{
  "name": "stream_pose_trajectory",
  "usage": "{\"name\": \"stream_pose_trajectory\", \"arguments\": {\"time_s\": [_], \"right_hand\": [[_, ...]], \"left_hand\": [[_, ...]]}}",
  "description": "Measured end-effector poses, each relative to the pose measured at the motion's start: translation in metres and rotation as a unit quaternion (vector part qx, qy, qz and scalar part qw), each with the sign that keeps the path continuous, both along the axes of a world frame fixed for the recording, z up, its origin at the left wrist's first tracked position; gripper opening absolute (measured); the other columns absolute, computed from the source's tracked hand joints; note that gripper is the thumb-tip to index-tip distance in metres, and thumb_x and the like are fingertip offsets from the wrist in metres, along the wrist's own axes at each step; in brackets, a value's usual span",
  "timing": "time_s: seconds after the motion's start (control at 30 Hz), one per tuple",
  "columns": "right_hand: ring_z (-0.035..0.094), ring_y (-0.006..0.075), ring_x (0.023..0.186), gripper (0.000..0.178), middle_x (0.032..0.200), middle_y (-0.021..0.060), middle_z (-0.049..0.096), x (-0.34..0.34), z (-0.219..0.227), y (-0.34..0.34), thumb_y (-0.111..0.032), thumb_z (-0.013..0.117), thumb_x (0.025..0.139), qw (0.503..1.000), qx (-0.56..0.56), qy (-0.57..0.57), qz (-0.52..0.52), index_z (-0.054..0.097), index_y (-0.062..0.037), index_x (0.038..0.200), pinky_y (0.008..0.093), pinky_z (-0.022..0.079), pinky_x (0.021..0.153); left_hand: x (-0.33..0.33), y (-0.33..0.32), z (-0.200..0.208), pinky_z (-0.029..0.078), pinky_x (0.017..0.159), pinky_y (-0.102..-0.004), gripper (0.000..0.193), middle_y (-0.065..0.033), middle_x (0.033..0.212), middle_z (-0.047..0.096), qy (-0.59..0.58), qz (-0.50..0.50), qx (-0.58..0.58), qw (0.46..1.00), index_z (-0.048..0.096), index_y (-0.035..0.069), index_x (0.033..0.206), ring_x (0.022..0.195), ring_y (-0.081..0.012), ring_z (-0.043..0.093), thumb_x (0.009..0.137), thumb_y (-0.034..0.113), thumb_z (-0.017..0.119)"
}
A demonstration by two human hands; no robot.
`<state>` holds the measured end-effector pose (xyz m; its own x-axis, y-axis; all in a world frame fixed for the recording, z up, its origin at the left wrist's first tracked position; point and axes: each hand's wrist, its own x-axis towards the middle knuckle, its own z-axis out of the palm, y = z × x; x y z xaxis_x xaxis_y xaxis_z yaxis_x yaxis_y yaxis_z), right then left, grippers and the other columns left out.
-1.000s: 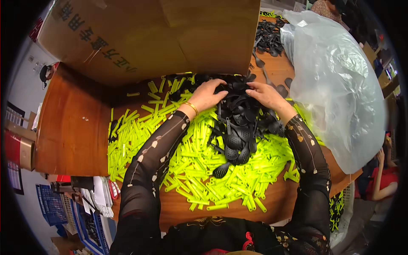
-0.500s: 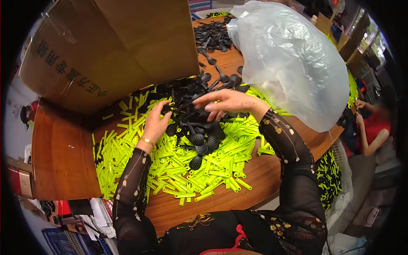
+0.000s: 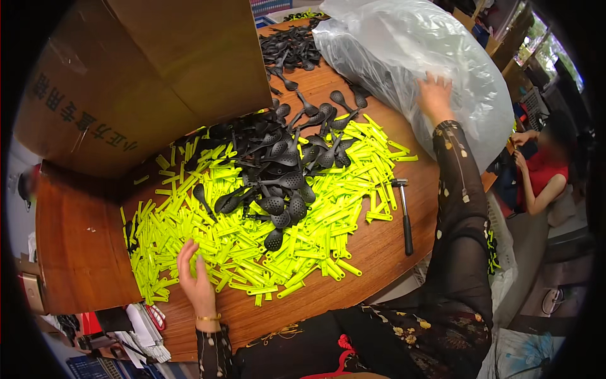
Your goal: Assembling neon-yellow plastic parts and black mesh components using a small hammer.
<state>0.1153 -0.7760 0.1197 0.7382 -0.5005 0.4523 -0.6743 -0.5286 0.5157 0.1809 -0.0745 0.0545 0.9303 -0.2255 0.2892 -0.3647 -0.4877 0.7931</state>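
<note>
At far left the box (image 3: pixel 158 76) stands behind the heap, a backstop on that side; the left hand (image 3: pixel 197 284) is at the near left edge of the strips (image 3: pixel 214 237), its grip loosely open, with nothing visible in it; it is best kept light there, so none slide off the surface (image 3: pixel 379 265); the spoons (image 3: pixel 284 180) lie in a tangle on top of the strips, so any pull there should be short and gentle; the hammer (image 3: pixel 407 234) lies just right of the strips, and the right sleeve should clear its handle; at right the right hand (image 3: pixel 435 98) rests on the bag (image 3: pixel 385 47), its grip spread, not closed round the film; slack film seems likely to slip under a flat palm, so gathering a fold between thumb and fingers should give firmer control.
</note>
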Motion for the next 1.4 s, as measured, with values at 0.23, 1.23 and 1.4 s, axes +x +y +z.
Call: {"name": "stream_pose_trajectory", "arguments": {"time_s": [0.23, 1.23, 1.4], "right_hand": [[0.068, 0.0374, 0.115, 0.039, 0.12, 0.0159, 0.074, 0.053, -0.022, 0.045, -0.022, 0.073, 0.091, 0.886, 0.421, -0.104, 0.165, 0.072, -0.0109, 0.128, 0.0407, 0.055, 0.096], [0.068, 0.0116, 0.081, 0.042, 0.098, 0.005, 0.072, 0.06, -0.037, 0.286, 0.002, 0.068, 0.09, 0.708, 0.589, -0.073, 0.382, 0.069, -0.0074, 0.131, 0.0284, 0.056, 0.076], [0.069, 0.012, 0.087, 0.032, 0.096, 0.006, 0.073, 0.021, -0.022, 0.4, -0.001, 0.073, 0.092, 0.591, 0.617, -0.26, 0.449, 0.073, -0.0058, 0.123, 0.0286, 0.056, 0.08]], "left_hand": [[-0.02, 0.016, -0.014, 0.039, 0.116, -0.04, 0.022, -0.0153, 0.137, 0.062, 0.045, 0.032, -0.083, 0.995, 0.067, -0.003, 0.121, 0.133, -0.027, 0.055, 0.102, 0.002, 0.056], [-0.053, -0.007, 0.002, 0.047, 0.108, -0.0385, 0.022, -0.0142, 0.13, 0.068, 0.077, -0.085, -0.064, 0.991, 0.071, 0.0, 0.118, 0.124, -0.0277, 0.063, 0.099, 0.002, 0.062], [-0.07, -0.013, -0.001, 0.05, 0.105, -0.0352, 0.034, -0.0105, 0.132, 0.067, 0.218, -0.177, -0.249, 0.927, 0.059, 0.0, 0.138, 0.122, -0.0228, 0.065, 0.106, 0.012, 0.06]]}}
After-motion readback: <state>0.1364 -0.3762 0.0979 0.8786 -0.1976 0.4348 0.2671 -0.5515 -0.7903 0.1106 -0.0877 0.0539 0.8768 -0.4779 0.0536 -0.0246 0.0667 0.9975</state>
